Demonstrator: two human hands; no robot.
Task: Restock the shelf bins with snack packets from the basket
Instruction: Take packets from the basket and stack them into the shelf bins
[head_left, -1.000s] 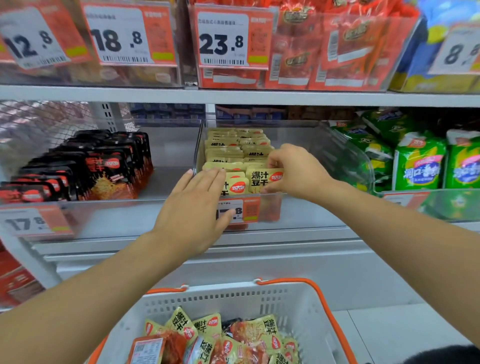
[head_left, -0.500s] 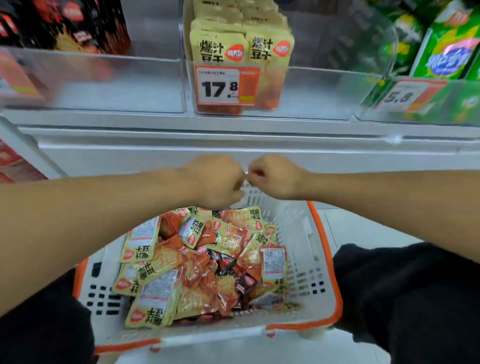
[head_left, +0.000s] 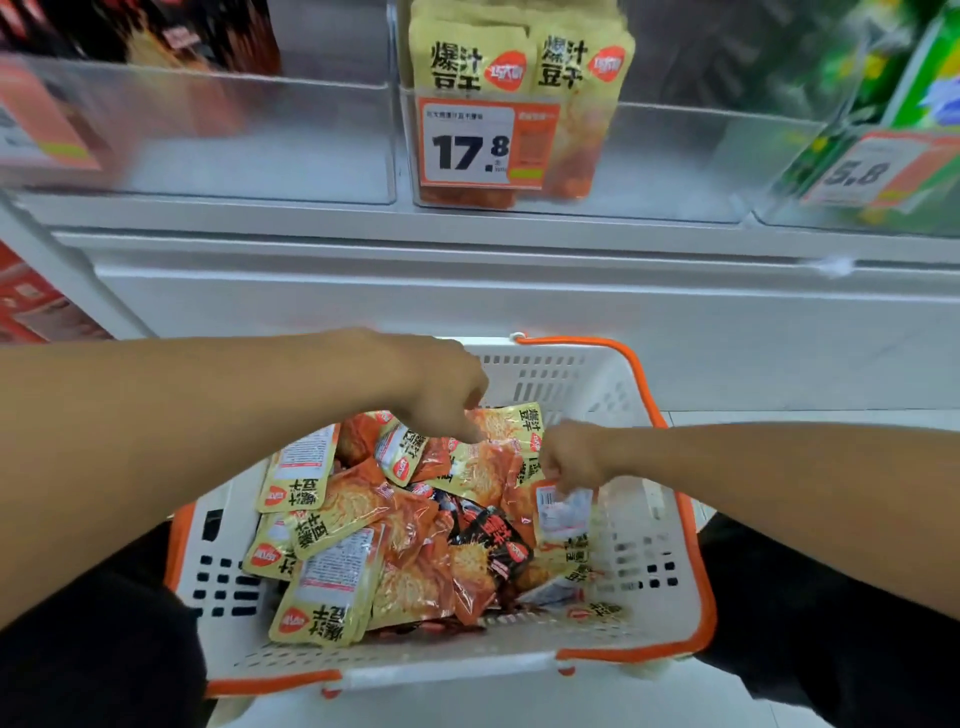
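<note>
- right hand (head_left: 569, 457) curls onto a yellow packet (head_left: 563, 512) at the heap's edge, likely to lift it.
- left hand (head_left: 447, 395) reaches down, fingers on the pile; grip unclear.
- snack packets (head_left: 395, 530) lie loose in the basket (head_left: 649, 587), below the half-filled shelf bin (head_left: 675, 156) they match.

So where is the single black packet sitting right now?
In the head view, the black packet lies in the white basket, right of centre in the pile, among orange and yellow packets, just below the right hand.
</note>
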